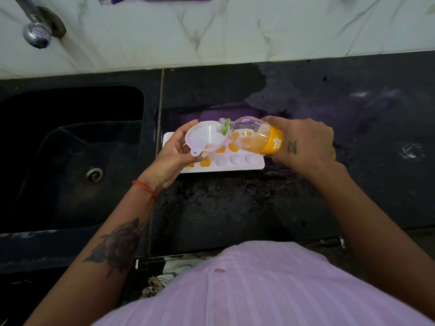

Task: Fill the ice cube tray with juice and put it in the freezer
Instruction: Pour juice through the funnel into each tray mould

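Your left hand [175, 152] holds a white funnel [204, 140] by its rim, thumb on the near side and fingers curled around the far side. Your right hand [303, 142] is wrapped around the fat end of a juice bottle [256, 137]. The bottle lies almost flat, its open mouth pointing to 9 o'clock and sitting over the edge of the funnel. Orange juice sits in the fat end.

The white ice cube tray [257, 164] lies flat on the black counter [235, 208], right under the funnel and the bottle. Some cups hold orange juice; the cups at the near right look white. Your left hand hides the tray's left end.

At 9 o'clock from the tray is a deep black sink [70, 149] with a round drain [94, 174]. Only a thin strip of counter lies between the tray and the sink edge. A shiny tap [35, 31] sticks out of the marble wall [211, 31] at 11 o'clock. Behind the tray, at 12 o'clock, is a purple cloth [230, 111], just beside it. A wet patch [306, 90] spreads over the counter at 1 o'clock.

There is open counter toward 3 o'clock and toward 6 o'clock, up to the edge by your pink shirt [259, 290].
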A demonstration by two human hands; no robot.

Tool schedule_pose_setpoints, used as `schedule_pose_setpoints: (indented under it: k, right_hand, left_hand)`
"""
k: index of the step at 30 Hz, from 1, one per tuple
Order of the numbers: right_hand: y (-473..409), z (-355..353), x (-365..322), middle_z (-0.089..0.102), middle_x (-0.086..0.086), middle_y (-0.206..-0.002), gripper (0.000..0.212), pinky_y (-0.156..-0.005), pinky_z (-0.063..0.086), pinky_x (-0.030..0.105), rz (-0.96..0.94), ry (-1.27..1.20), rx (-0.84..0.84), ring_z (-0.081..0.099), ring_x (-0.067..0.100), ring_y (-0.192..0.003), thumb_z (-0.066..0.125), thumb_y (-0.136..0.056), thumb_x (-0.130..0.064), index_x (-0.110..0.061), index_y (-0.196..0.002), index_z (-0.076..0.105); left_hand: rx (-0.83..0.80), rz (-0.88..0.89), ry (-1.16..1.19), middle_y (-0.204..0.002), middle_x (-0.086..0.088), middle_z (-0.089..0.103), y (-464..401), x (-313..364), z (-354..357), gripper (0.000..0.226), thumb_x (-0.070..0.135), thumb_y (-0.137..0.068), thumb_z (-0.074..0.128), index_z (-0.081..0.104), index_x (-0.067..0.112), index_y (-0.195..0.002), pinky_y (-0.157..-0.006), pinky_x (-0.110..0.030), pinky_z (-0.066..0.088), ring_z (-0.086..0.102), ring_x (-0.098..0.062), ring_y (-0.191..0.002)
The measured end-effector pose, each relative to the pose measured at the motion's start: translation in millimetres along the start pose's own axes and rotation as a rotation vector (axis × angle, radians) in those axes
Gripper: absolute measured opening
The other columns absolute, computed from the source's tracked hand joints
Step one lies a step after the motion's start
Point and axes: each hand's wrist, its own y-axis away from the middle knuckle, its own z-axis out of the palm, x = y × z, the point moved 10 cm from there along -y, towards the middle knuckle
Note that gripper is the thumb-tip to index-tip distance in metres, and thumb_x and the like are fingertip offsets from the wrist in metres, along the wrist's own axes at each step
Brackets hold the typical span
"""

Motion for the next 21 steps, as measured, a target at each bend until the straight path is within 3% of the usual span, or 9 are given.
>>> schedule_pose_setpoints:
  k: [4, 8, 13, 17, 21]
  right_hand:
    - [5, -2, 6, 0.066, 0.003, -0.100, 0.064, -0.070, 0.037, 0.032, 0.001, 0.024, -0.006, 0.060, 0.030, -0.095, 0.068, -0.078, -0.039, -0.045, -0.134, 0.039]
    - [8, -2, 6, 0.065, 0.003, -0.102, 0.057, -0.069, 0.033, 0.032, -0.026, 0.051, -0.006, 0.060, 0.029, -0.096, 0.065, -0.081, -0.037, -0.043, -0.133, 0.041]
    - [10, -5, 5, 0.065, 0.007, -0.104, 0.056, -0.068, 0.032, 0.034, -0.041, 0.072, 0.016, 0.060, 0.032, -0.097, 0.065, -0.081, -0.029, -0.039, -0.133, 0.044]
    - [8, -6, 3, 0.064, 0.009, -0.107, 0.056, -0.072, 0.038, 0.037, -0.055, 0.075, 0.016, 0.059, 0.034, -0.098, 0.063, -0.082, -0.028, -0.036, -0.134, 0.044]
    - [7, -8, 1, 0.064, 0.009, -0.107, 0.057, -0.069, 0.029, 0.034, -0.063, 0.090, 0.026, 0.059, 0.035, -0.098, 0.063, -0.080, -0.024, -0.035, -0.133, 0.045]
  left_hand:
    - [-0.021, -0.011, -0.007, -0.120, 0.011, 0.055, -5, -6, 8, 0.074, -0.003, -0.069, 0.073, 0.047, 0.032, -0.128, -0.076, -0.019, 0.054, 0.061, 0.003, -0.102]
    - [-0.039, -0.022, -0.020, -0.124, 0.010, 0.054, -7, -9, 13, 0.079, 0.008, -0.060, 0.080, 0.049, 0.035, -0.127, -0.077, -0.022, 0.054, 0.060, -0.001, -0.105]
    - [-0.041, -0.045, -0.047, -0.129, 0.009, 0.051, -10, -13, 15, 0.083, 0.021, -0.052, 0.084, 0.050, 0.039, -0.126, -0.095, -0.035, 0.050, 0.052, -0.012, -0.119]
    - [-0.048, -0.046, -0.061, -0.129, 0.011, 0.051, -11, -15, 16, 0.085, 0.007, -0.057, 0.085, 0.049, 0.036, -0.128, -0.097, -0.032, 0.050, 0.053, -0.009, -0.118]
    - [-0.046, -0.040, -0.054, -0.124, 0.014, 0.055, -10, -16, 16, 0.077, -0.003, -0.067, 0.075, 0.048, 0.031, -0.130, -0.093, -0.026, 0.052, 0.058, 0.000, -0.110]
